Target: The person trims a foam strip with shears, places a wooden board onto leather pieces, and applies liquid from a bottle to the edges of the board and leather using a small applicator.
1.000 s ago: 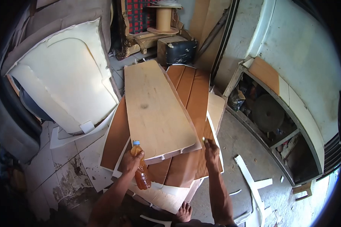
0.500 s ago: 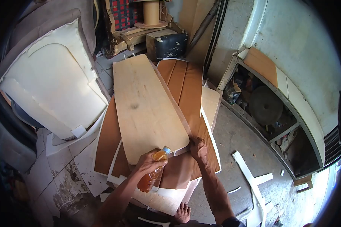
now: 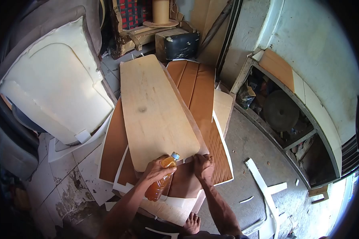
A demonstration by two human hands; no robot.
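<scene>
My left hand (image 3: 158, 169) is wrapped round a clear plastic bottle (image 3: 157, 186) with a blue cap and orange-brown liquid in it. The bottle leans, its cap by the near edge of a pale plywood panel (image 3: 155, 107). Under the panel lies a brown covering sheet (image 3: 183, 181), whose margin shows along the panel's right side. At the panel's near right corner, my right hand (image 3: 204, 166) is closed, fingers pinched on the sheet's edge; the fingertips are partly hidden.
Brown panels with stitched lines (image 3: 195, 85) lie under the plywood. A white foam-covered seat piece (image 3: 56, 87) stands at left. White offcuts (image 3: 267, 195) litter the floor at right, before a low cabinet (image 3: 313, 133). A black box (image 3: 178, 46) and wooden spool (image 3: 160, 14) are behind.
My right hand has moved left and slightly nearer to me, round the panel's near right corner. My left hand keeps the bottle in almost the same place.
</scene>
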